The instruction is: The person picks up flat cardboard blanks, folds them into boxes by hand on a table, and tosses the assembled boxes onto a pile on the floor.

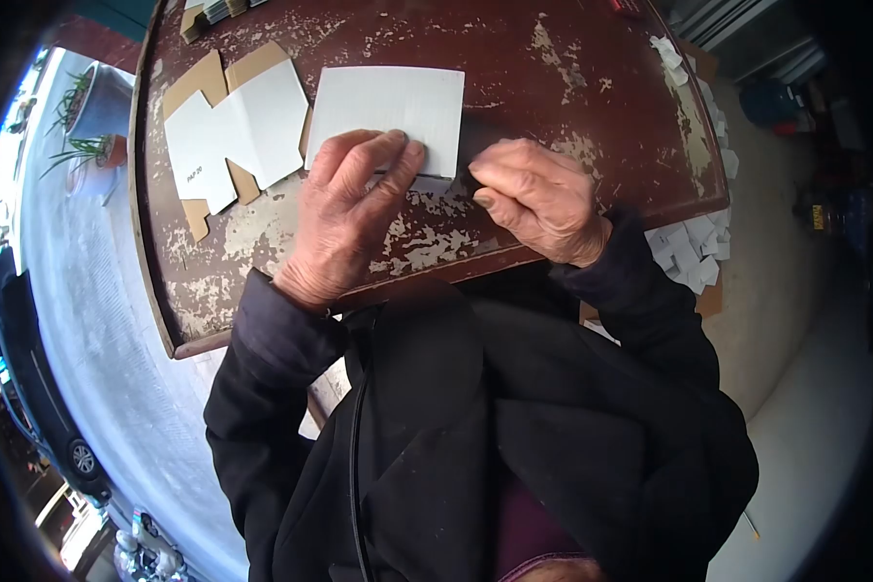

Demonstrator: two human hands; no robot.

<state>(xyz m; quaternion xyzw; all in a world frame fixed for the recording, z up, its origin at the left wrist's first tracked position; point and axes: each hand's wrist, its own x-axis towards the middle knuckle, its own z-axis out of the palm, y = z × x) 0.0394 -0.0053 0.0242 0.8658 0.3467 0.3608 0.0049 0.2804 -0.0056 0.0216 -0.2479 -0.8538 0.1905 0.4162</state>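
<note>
A white cardboard piece [388, 107] lies on the worn red-brown tabletop, its near edge close to me. My left hand [344, 199] is closed over that near edge, fingers bent and pressed on the white surface. Just right of the piece, my right hand [538, 199] is curled with thumb and fingers drawn together. Whether anything small sits in that pinch is hidden. To the left lies a cut, creased flat cardboard blank [238, 131], white with brown flaps and small print.
A stack of cardboard pieces [218, 12] sits at the table's far left. Torn white scraps [691, 254] fill a carton beside the right edge, and one scrap [669, 58] lies on the tabletop [543, 87]. Potted plants [112, 150] and a parked car [39, 388] are off to the left.
</note>
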